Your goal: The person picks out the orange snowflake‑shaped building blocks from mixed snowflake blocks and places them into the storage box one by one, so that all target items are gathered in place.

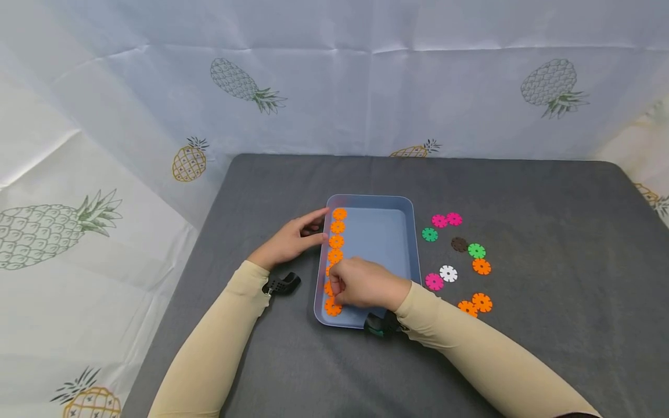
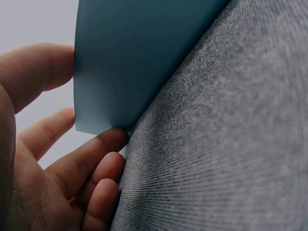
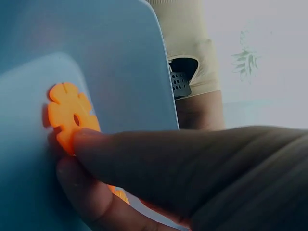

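A blue-grey rectangular tray (image 1: 373, 232) lies on the table, with a column of orange notched flower-shaped discs (image 1: 337, 241) along its left side. My right hand (image 1: 366, 283) reaches over the tray and hides part of that column. In the right wrist view, its thumb and a finger pinch the edge of an orange disc (image 3: 65, 108) near the tray's front corner. At the tray's left wall is my left hand (image 1: 290, 241). Its thumb and fingers (image 2: 115, 139) are spread and touch the tray's rim and outer wall without curling round it.
Right of the tray lie loose discs: pink discs (image 1: 439, 220), a teal disc (image 1: 430, 234), a brown disc (image 1: 459, 244), a green disc (image 1: 477, 251), a white disc (image 1: 448, 273) and orange discs (image 1: 482, 266). A grey cloth (image 1: 549, 278) covers the table. Behind hangs a pineapple-print sheet (image 1: 334, 98).
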The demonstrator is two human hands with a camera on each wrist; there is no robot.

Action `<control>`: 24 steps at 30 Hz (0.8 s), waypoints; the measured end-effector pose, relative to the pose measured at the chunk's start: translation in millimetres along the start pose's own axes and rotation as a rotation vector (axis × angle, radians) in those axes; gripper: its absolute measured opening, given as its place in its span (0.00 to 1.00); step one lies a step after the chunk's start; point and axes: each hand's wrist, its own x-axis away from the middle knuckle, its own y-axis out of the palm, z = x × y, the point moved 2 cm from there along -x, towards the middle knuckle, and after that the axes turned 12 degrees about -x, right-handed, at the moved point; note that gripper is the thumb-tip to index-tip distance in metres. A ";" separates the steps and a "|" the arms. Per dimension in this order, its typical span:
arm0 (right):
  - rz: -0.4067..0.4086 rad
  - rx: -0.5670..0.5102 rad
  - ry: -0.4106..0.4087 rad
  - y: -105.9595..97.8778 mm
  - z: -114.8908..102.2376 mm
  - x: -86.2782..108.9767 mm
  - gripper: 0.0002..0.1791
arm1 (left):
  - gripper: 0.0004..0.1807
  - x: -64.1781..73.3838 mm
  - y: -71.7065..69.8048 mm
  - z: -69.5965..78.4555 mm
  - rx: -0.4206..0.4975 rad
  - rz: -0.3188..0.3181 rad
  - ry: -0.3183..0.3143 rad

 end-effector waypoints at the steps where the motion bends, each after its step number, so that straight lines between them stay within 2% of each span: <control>1: 0.000 0.003 0.000 0.0 -0.3 0.3 0.15 | 0.35 -0.2 0.1 -0.2 0.001 -0.001 0.002; 13: 0.040 0.066 0.005 2.4 -0.2 0.6 0.16 | 0.35 0.7 -1.3 0.7 -0.001 0.002 -0.008; 24: 0.032 0.072 -0.004 2.7 -0.1 -2.0 0.17 | 0.35 0.2 0.3 -2.1 0.004 0.005 -0.020</control>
